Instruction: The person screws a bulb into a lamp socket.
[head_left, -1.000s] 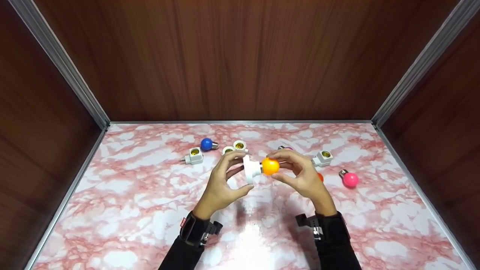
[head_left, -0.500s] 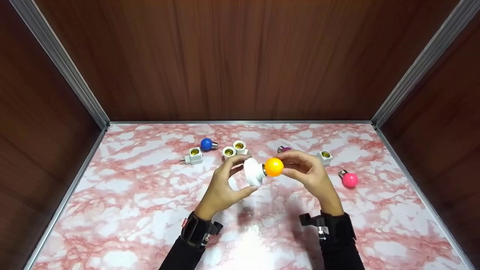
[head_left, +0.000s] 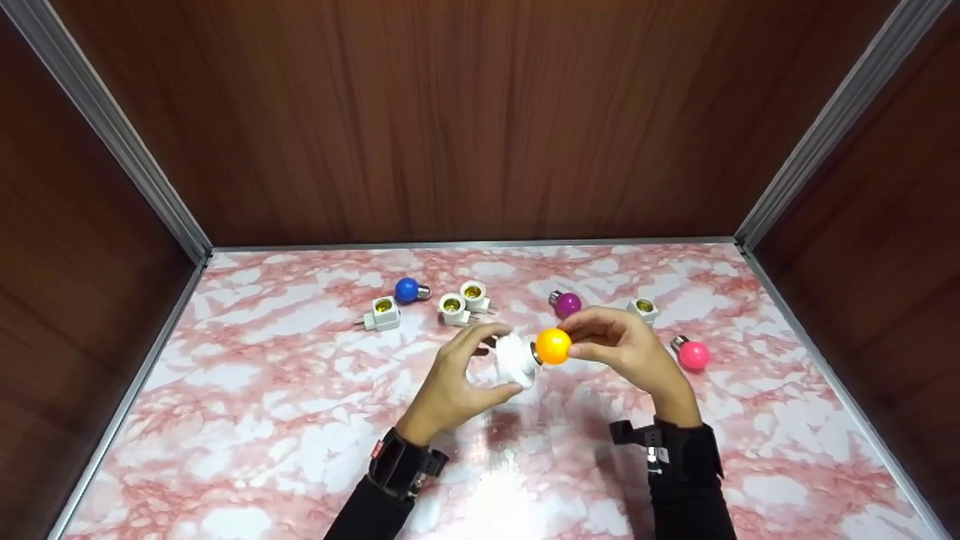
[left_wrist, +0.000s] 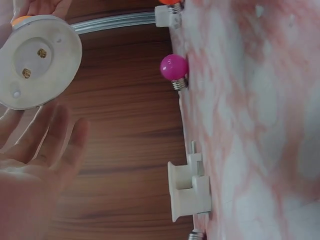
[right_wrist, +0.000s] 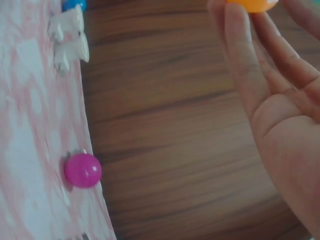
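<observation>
Left hand has its grip curled around a round white plastic lamp socket, right hand is pinching a round orange bulb, its metal base right at the socket's mouth. Both are up above the pink-and-white marbled worktop, nearer than the round purple bulb.

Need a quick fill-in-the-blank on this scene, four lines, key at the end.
1. The left hand grips a ____ lamp base.
2. The right hand pinches the ____ bulb.
3. In the head view, the rightmost bulb on the table is ____.
4. In the left wrist view, the lamp base's flat face shows ____ brass-coloured fittings.

Missing words: white; orange; pink; two.
</observation>
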